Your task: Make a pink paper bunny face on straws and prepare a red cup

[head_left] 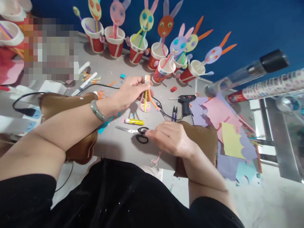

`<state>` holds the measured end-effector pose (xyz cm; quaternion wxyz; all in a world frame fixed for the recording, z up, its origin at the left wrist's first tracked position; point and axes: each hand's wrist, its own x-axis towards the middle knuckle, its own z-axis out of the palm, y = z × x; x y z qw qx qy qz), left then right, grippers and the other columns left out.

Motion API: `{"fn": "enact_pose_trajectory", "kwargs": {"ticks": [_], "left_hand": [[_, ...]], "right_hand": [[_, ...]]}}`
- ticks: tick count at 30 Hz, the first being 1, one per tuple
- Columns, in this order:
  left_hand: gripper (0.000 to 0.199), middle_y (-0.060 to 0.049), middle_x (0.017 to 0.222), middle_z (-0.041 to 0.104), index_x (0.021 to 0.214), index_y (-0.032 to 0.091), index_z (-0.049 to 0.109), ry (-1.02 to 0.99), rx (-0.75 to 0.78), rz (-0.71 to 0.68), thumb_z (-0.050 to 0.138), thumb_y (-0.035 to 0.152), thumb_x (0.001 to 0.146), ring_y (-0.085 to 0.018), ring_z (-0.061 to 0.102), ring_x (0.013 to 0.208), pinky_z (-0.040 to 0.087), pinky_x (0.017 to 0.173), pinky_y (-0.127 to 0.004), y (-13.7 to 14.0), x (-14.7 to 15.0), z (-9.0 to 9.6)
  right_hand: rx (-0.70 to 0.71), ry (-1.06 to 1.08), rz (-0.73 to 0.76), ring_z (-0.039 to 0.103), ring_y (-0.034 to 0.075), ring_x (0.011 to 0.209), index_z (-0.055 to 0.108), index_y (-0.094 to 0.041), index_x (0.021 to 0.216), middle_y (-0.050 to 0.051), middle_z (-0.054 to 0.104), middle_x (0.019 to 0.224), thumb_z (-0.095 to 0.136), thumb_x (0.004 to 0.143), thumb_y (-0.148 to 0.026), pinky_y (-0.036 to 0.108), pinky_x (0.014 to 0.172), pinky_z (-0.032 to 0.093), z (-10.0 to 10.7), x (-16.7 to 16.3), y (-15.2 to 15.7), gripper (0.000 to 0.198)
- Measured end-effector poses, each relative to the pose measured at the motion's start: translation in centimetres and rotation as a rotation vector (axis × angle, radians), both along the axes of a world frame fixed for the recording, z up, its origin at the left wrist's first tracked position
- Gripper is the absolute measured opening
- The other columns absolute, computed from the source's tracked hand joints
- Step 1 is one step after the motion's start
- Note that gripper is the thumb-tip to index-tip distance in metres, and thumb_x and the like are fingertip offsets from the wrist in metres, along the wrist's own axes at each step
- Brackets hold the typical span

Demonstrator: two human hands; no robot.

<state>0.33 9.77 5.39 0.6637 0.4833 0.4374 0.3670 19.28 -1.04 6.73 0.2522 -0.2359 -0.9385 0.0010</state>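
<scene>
My left hand (pixel 133 91), with a bangle on the wrist, is closed around a drinking-straw figure (pixel 145 98) above the table. Yellow and orange straws run down from the fingers, and a small pink paper face (pixel 145 107) shows at the lower end. My right hand (pixel 171 137) is curled, its fingertips at the black handle of the scissors (pixel 142 138). The scissor blades point left. Just above them lies a yellow glue stick (pixel 134 122). A small pink and yellow paper piece (pixel 154 162) lies near the table's front edge.
Paper cups with straw-and-paper rabbit figures (pixel 139 47) line the blue wall. To the right are a black glue gun (pixel 186 104), thread snips (pixel 174 113) and coloured paper sheets (pixel 231 139). Brown cushions (pixel 201 134) sit under both arms. A black cable (pixel 104 85) crosses the table.
</scene>
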Motion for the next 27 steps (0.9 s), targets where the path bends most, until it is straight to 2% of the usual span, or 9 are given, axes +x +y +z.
{"fn": "enact_pose_trajectory", "kwargs": {"ticks": [3, 7, 9, 11, 13, 16, 22, 27], "left_hand": [[0.006, -0.002, 0.077, 0.075, 0.094, 0.015, 0.06, 0.016, -0.011, 0.014, 0.06, 0.019, 0.098, -0.009, 0.07, 0.061, 0.055, 0.06, -0.019, 0.1, -0.1, 0.1], [0.007, -0.002, 0.076, 0.073, 0.093, 0.015, 0.06, -0.003, 0.007, 0.022, 0.058, 0.017, 0.099, -0.008, 0.069, 0.059, 0.055, 0.06, -0.02, 0.0, 0.1, 0.0], [0.007, -0.002, 0.075, 0.073, 0.093, 0.014, 0.059, -0.015, 0.021, 0.026, 0.056, 0.015, 0.099, -0.009, 0.069, 0.059, 0.054, 0.059, -0.02, -0.1, 0.2, -0.1], [0.005, -0.002, 0.075, 0.073, 0.094, 0.014, 0.059, -0.028, 0.045, 0.022, 0.057, 0.015, 0.099, -0.009, 0.07, 0.06, 0.055, 0.06, -0.021, -0.1, 0.3, -0.3], [0.005, -0.002, 0.076, 0.074, 0.098, 0.014, 0.06, -0.038, 0.075, 0.013, 0.061, 0.019, 0.098, -0.009, 0.07, 0.061, 0.056, 0.063, -0.023, -0.2, 0.3, -0.5], [0.009, -0.002, 0.078, 0.074, 0.101, 0.015, 0.061, -0.041, 0.103, 0.011, 0.065, 0.023, 0.098, -0.011, 0.072, 0.065, 0.058, 0.065, -0.024, -0.3, 0.3, -0.6], [0.006, -0.001, 0.079, 0.074, 0.102, 0.016, 0.063, 0.0, 0.097, 0.038, 0.06, 0.021, 0.101, -0.011, 0.074, 0.067, 0.058, 0.065, -0.022, -0.1, 0.1, -0.1], [0.005, 0.0, 0.076, 0.072, 0.099, 0.015, 0.062, -0.054, 0.095, 0.012, 0.063, 0.02, 0.099, -0.009, 0.07, 0.062, 0.057, 0.063, -0.02, -0.2, 0.2, -0.3]], "right_hand": [[-0.215, -0.037, -0.009, 0.057, 0.01, 0.061, 0.065, -0.019, 0.082, -0.002, 0.067, 0.069, 0.056, 0.101, -0.015, 0.025, 0.06, 0.044, 0.2, -0.2, -0.3, 0.022], [-0.409, 0.123, -0.375, 0.063, 0.011, 0.059, 0.067, -0.019, 0.084, -0.001, 0.071, 0.069, 0.065, 0.098, -0.027, 0.024, 0.058, 0.047, -0.7, 0.2, 0.4, 0.016], [-0.481, 0.26, -0.537, 0.064, 0.013, 0.056, 0.067, -0.02, 0.082, -0.001, 0.07, 0.065, 0.075, 0.091, -0.041, 0.025, 0.056, 0.049, -1.2, 0.4, 0.9, 0.024], [-0.518, 0.363, -0.622, 0.063, 0.013, 0.053, 0.066, -0.02, 0.077, -0.001, 0.069, 0.061, 0.08, 0.085, -0.051, 0.026, 0.054, 0.049, -1.6, 0.4, 1.3, 0.034], [-0.501, 0.422, -0.653, 0.062, 0.013, 0.051, 0.065, -0.021, 0.074, -0.001, 0.069, 0.061, 0.077, 0.087, -0.051, 0.027, 0.054, 0.05, -1.8, 0.3, 1.6, 0.035], [-0.461, 0.474, -0.646, 0.066, 0.014, 0.053, 0.066, -0.021, 0.076, 0.0, 0.07, 0.062, 0.067, 0.096, -0.04, 0.028, 0.058, 0.052, -2.0, 0.0, 1.6, 0.028], [-0.523, 0.554, -0.631, 0.072, 0.013, 0.058, 0.069, -0.02, 0.091, 0.002, 0.078, 0.079, 0.061, 0.099, -0.033, 0.026, 0.056, 0.056, -2.0, -0.2, 1.3, 0.016], [-0.489, 0.606, -0.673, 0.069, 0.013, 0.053, 0.065, -0.021, 0.08, 0.001, 0.074, 0.065, 0.066, 0.096, -0.037, 0.026, 0.053, 0.055, -2.0, -0.1, 1.1, 0.022]]}}
